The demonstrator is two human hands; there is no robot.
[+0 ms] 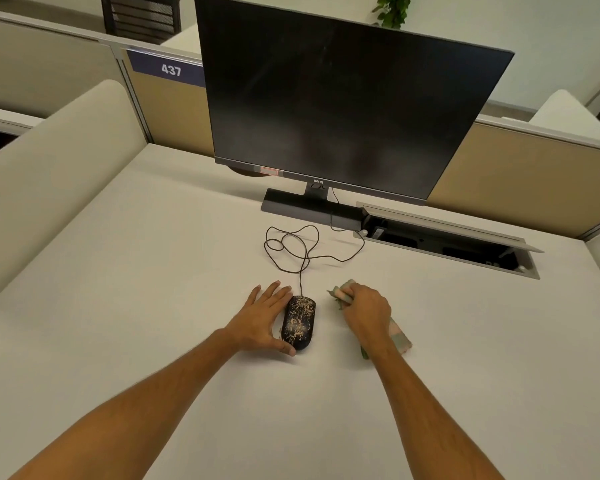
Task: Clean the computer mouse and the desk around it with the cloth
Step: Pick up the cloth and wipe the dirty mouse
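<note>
Your left hand (262, 320) lies beside the black corded computer mouse with worn tan speckling (299, 322), fingers spread wide along its left flank, thumb at its near end; grip loose, nothing lifted. The mouse sits on the off-white worktop (136, 271), its thin cable (293, 251) looped toward the dark flat monitor (343, 98). Your right hand (368, 315), just right of the mouse, has its grip clenched around the bunched green-and-pink cloth (400, 336), resting on the worktop.
</note>
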